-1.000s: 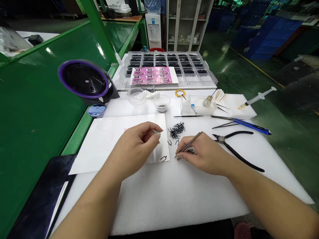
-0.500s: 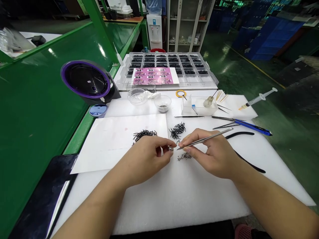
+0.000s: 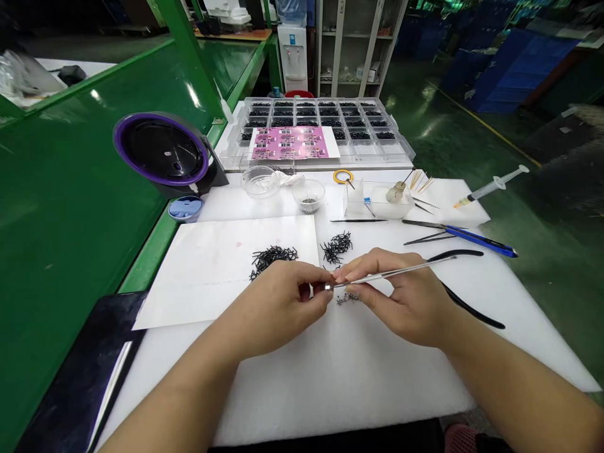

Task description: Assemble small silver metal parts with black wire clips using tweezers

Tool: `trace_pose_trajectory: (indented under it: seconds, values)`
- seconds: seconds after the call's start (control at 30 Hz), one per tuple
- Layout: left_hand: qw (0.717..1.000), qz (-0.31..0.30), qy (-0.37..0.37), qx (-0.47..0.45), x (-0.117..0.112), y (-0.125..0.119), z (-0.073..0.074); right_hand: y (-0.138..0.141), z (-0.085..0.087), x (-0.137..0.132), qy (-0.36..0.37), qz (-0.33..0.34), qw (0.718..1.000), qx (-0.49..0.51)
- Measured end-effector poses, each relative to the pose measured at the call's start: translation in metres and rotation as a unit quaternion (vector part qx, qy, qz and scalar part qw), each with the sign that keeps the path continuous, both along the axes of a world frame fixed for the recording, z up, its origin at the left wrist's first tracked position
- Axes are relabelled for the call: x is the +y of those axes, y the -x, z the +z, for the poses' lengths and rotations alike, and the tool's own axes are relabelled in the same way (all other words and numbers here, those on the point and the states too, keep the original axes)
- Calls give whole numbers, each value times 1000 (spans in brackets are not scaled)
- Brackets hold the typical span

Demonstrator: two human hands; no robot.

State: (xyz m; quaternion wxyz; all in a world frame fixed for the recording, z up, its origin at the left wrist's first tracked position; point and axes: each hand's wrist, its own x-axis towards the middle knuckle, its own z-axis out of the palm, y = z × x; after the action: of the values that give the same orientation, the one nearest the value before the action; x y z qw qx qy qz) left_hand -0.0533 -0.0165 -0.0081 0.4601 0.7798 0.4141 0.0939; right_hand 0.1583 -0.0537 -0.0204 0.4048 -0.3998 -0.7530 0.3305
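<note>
At the far left, a black device with a purple rim (image 3: 163,151) stands beside a small blue-filled dish (image 3: 185,209); nearer, a white paper sheet (image 3: 198,270) lies on the desk (image 3: 340,377), with a heap of black pieces (image 3: 274,257) on it; beyond, a pink printed sheet (image 3: 292,143) rests on a clear compartment tray (image 3: 361,153); the left hand (image 3: 283,308) has its fingers pinched on a small shiny metal piece (image 3: 328,287), held above the desk near the sheet's right edge; a second black heap (image 3: 336,247) lies just beyond, and tiny metal bits (image 3: 346,299) lie below the right hand (image 3: 406,299); its fingers close around a slim metal tool (image 3: 401,269), whose left tip is at the shiny piece, though contact is hard to tell; farther right lie a blue-handled tool (image 3: 486,240) and a syringe (image 3: 495,184).
</note>
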Motion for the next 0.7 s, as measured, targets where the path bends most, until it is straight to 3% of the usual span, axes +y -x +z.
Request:
trace_pose_trajectory:
  seconds: [0.7]
  values:
    - [998,14,45,-31,1,1,0,1,0,0,-32,2,999,10]
